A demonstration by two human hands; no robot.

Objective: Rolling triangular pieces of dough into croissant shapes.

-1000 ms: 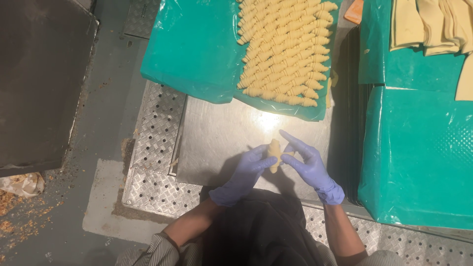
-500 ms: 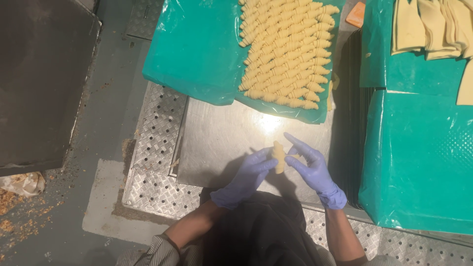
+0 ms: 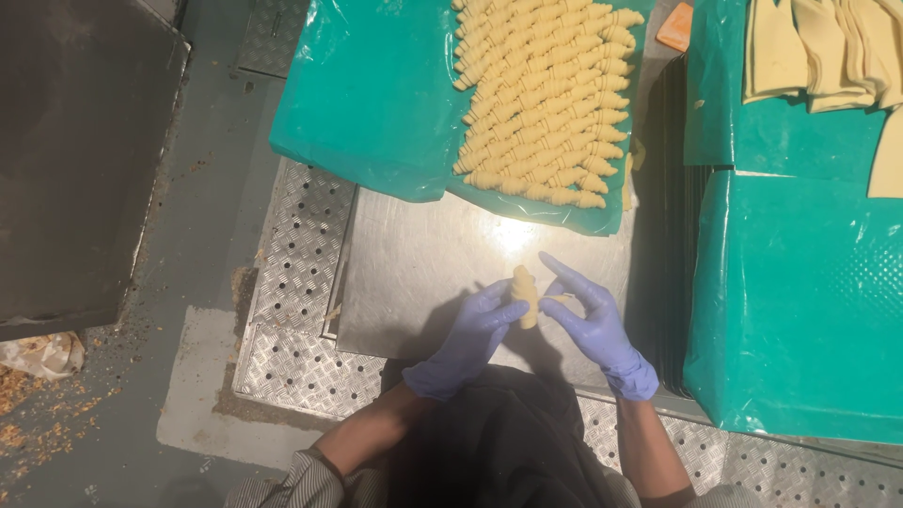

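Observation:
A small rolled piece of pale dough (image 3: 524,293) sits between both my hands over a steel work surface (image 3: 423,273). My left hand (image 3: 467,339), in a purple glove, pinches its left side. On the other side, my gloved right hand (image 3: 588,320) holds the thin tail of the dough with thumb and forefinger, its other fingers spread. Beyond them, several rows of shaped dough rolls (image 3: 546,103) lie on a teal plastic sheet (image 3: 367,103).
Flat strips of dough (image 3: 818,52) lie on a teal-covered stack (image 3: 800,282) at the right. Perforated metal floor plates (image 3: 301,254) surround the steel surface. A dark panel (image 3: 75,160) stands at the left, with crumbs (image 3: 38,414) on the grey floor.
The dough piece has been rolled up a little further between my hands, which stay in nearly the same place.

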